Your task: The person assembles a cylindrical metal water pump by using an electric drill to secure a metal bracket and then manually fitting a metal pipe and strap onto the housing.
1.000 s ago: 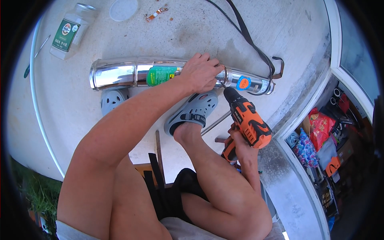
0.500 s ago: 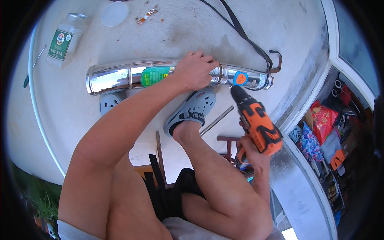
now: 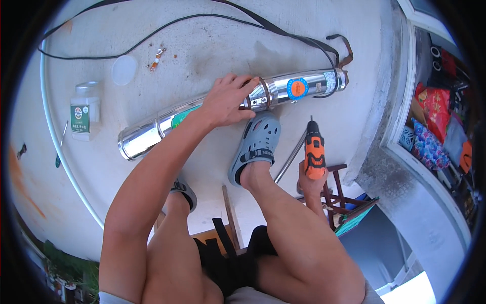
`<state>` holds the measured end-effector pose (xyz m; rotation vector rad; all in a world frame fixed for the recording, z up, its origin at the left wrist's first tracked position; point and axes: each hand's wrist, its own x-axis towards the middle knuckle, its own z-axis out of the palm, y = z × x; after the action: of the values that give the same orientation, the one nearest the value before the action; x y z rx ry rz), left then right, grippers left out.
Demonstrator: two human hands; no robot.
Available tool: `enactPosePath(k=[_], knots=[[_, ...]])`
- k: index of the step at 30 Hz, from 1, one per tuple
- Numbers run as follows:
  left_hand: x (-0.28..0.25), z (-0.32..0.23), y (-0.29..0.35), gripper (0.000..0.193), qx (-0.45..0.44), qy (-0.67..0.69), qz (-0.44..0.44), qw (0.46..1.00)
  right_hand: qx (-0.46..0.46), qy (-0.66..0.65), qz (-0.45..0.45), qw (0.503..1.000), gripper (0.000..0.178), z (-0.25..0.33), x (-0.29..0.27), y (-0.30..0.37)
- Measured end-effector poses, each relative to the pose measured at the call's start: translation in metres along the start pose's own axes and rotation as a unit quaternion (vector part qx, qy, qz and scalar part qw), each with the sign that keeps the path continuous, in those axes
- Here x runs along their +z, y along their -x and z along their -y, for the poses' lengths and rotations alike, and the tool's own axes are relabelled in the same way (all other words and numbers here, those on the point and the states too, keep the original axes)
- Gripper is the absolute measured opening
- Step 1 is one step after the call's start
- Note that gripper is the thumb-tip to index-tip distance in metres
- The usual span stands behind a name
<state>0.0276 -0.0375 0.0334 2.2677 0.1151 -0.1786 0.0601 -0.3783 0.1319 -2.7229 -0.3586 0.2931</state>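
A long, shiny steel submersible pump [image 3: 142,140] with blue-orange and green stickers lies across the floor. My left hand [image 3: 226,99] rests over its middle, fingers wrapped on the casing beside a perforated band. To the right, my right hand [image 3: 310,182] grips an orange-black cordless drill [image 3: 315,154]. The drill's bit points away from me and stands apart from the pump, on its near side. My right foot, in a grey clog [image 3: 258,139], is close against the pump below my left hand.
A black cable [image 3: 217,15] runs from the pump's right end across the far floor. A clear jar [image 3: 87,104], its round lid [image 3: 124,70] and a screwdriver [image 3: 62,142] lie left. A metal rod [image 3: 290,161] and folding stool [image 3: 338,195] are near right, bags [image 3: 434,111] farther right.
My right hand has drawn the drill back from the pump, its bit now pointing straight ahead. The pump now lies more slanted in view, with my left hand still on it. The view has shifted.
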Motion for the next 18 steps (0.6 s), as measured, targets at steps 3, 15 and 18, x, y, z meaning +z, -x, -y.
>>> enactPosePath(k=[3,15,18], knots=[[-0.001,0.000,0.007,0.093,0.010,-0.017,-0.011,1.000,0.030,0.033,-0.039,0.998,0.029,-0.018,0.013,-0.013],[0.002,0.003,-0.006,0.091,-0.003,-0.114,-0.068,0.991,0.069,0.177,-0.057,0.980,0.043,-0.096,0.053,-0.046],[-0.007,0.009,-0.013,0.088,-0.019,-0.078,-0.045,0.996,0.108,0.183,-0.016,0.977,0.052,-0.109,0.062,-0.052]])
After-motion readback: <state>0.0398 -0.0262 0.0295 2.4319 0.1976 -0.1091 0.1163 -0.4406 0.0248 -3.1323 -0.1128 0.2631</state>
